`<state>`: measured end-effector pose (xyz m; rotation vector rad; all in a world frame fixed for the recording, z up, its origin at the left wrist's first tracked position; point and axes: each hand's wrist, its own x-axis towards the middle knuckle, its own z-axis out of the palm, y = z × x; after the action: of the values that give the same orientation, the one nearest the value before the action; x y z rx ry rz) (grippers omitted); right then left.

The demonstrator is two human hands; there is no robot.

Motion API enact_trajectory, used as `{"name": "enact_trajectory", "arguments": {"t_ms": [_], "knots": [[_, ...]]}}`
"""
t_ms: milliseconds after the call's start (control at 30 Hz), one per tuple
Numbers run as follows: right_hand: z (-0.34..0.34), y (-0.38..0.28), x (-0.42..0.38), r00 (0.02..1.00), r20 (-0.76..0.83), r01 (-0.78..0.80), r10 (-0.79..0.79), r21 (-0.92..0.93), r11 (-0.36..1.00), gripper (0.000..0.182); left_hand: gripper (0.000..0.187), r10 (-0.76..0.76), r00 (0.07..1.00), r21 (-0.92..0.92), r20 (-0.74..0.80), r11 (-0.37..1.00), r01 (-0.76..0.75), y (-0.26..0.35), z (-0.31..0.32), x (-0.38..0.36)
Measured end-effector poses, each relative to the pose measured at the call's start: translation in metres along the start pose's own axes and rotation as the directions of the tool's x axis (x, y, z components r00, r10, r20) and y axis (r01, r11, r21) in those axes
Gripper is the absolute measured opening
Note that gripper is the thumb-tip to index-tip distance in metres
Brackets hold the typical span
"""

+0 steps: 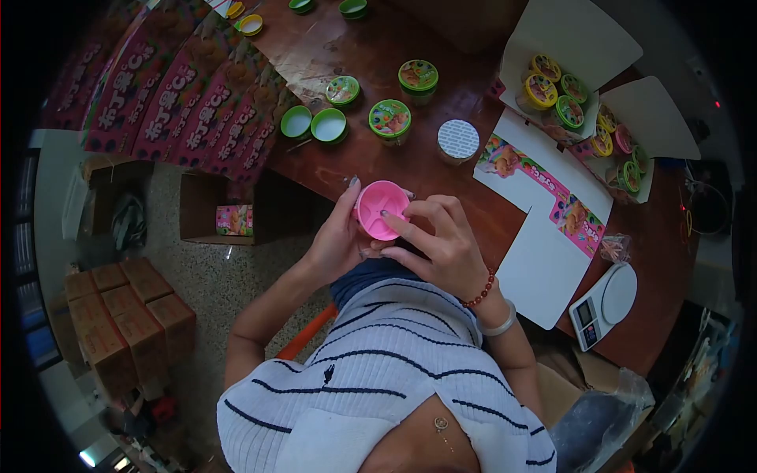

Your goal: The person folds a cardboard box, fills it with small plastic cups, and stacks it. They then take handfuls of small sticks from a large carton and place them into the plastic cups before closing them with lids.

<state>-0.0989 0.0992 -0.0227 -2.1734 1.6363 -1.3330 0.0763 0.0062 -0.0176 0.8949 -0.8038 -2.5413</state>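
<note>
A round pink cup-like piece (382,206) is between my two hands, above my lap, with its hollow side facing up. My left hand (341,236) grips its left side. The fingers of my right hand (443,240) are bent at its right side, one fingertip reaching inside. Nearest on the table are two open green lids (328,126) with white inside, a green-lidded tub (390,120) and a tub with a white patterned top (458,140).
Pink printed sheets (189,102) lie at the upper left. Opened white cartons (556,94) hold several tubs at the upper right. A flat white carton (530,268) and a scale (603,306) lie on the right. Brown boxes (130,319) stand on the floor.
</note>
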Motion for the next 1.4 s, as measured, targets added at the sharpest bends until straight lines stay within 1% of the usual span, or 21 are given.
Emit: {"name": "enact_trajectory", "arguments": {"t_ms": [167,300,400,500,600,633,667,700,767,833,900,933,967,1000,1033,1067,1100,1167,1267,1333,1400], "knots": [[0.001,0.010,-0.012,0.999,0.021,0.043,-0.046,0.124,0.991,0.040,0.072,-0.063,0.996,0.004,0.069,0.998,0.063,0.000,0.002,-0.003],[0.002,0.009,-0.016,0.999,0.007,0.032,-0.033,0.137,0.990,0.037,0.072,-0.082,0.996,0.011,0.046,0.997,0.081,-0.002,0.004,-0.004],[0.004,0.010,-0.020,1.000,-0.002,0.019,-0.019,0.139,0.990,0.034,0.072,-0.081,0.990,0.001,0.115,0.997,0.082,-0.005,-0.002,-0.002],[0.009,0.010,-0.024,1.000,-0.016,-0.018,0.021,0.201,0.979,0.041,0.071,-0.094,0.992,0.009,0.090,0.996,0.093,-0.003,0.001,-0.002],[0.012,0.006,-0.027,0.986,-0.073,-0.125,0.148,0.258,0.958,0.056,0.069,-0.060,0.994,0.061,0.092,0.997,0.055,-0.005,-0.006,-0.003],[0.010,0.007,-0.028,0.982,-0.128,-0.109,0.141,0.234,0.966,0.059,0.067,0.261,0.965,0.456,0.021,0.856,-0.242,-0.005,-0.006,-0.005],[0.008,0.009,-0.028,0.974,-0.184,-0.093,0.132,0.208,0.974,0.063,0.063,0.491,0.852,0.772,0.180,0.466,-0.432,-0.003,-0.018,-0.005],[0.003,0.009,-0.027,0.966,-0.214,-0.106,0.145,0.184,0.977,0.053,0.065,0.677,0.661,0.917,0.322,-0.050,-0.395,-0.002,-0.030,-0.006],[-0.003,0.015,-0.030,0.953,-0.225,-0.180,0.202,0.116,0.977,0.051,0.067,0.448,0.824,0.891,0.349,-0.431,-0.143,-0.014,-0.069,-0.006],[-0.004,0.019,-0.032,0.909,-0.283,-0.302,0.306,0.057,0.951,0.042,0.067,0.434,0.840,0.893,0.325,-0.433,-0.122,-0.020,-0.090,-0.010],[-0.003,0.028,-0.033,0.876,-0.328,-0.350,0.353,0.071,0.934,0.037,0.071,0.570,0.652,0.857,0.499,-0.435,-0.276,-0.023,-0.096,-0.025],[-0.002,0.027,-0.039,0.851,-0.336,-0.399,0.405,0.090,0.913,0.032,0.069,0.440,0.837,0.889,0.326,-0.444,-0.113,-0.024,-0.102,-0.018],[0.001,0.026,-0.042,0.797,-0.332,-0.474,0.505,0.176,0.863,0.019,0.069,0.443,0.841,0.894,0.309,-0.436,-0.099,-0.033,-0.100,-0.024],[0.002,0.029,-0.042,0.800,-0.340,-0.460,0.494,0.182,0.869,0.019,0.066,0.541,0.801,0.965,0.256,-0.096,-0.243,-0.032,-0.098,-0.020],[-0.001,0.031,-0.048,0.808,-0.181,-0.526,0.561,0.208,0.825,0.015,0.066,0.448,0.892,0.910,0.059,0.344,-0.233,-0.033,-0.094,-0.023],[-0.003,0.025,-0.058,0.782,0.011,-0.610,0.623,0.216,0.762,0.011,0.074,0.329,0.934,0.682,-0.142,0.716,-0.149,-0.031,-0.083,-0.025],[0.000,0.018,-0.054,0.841,-0.038,-0.517,0.540,0.240,0.822,0.010,0.074,0.323,0.933,0.673,-0.160,0.727,-0.136,-0.033,-0.079,-0.029],[0.015,0.005,-0.037,0.880,-0.144,-0.413,0.453,0.242,0.878,0.009,0.070,0.056,0.991,0.196,-0.121,0.980,-0.031,-0.023,-0.078,-0.020],[0.030,-0.003,-0.029,0.930,-0.084,-0.323,0.358,0.276,0.905,0.018,0.069,0.044,0.996,0.183,-0.071,0.983,-0.030,-0.022,-0.059,-0.019],[0.036,-0.010,-0.025,0.931,-0.076,-0.320,0.357,0.296,0.900,0.018,0.066,0.031,0.997,0.167,-0.077,0.986,-0.018,-0.016,-0.040,-0.019],[0.038,-0.014,-0.024,0.928,0.023,-0.360,0.371,0.310,0.880,0.017,0.063,0.023,0.996,0.149,-0.084,0.989,-0.010,-0.016,-0.035,-0.020]]}}
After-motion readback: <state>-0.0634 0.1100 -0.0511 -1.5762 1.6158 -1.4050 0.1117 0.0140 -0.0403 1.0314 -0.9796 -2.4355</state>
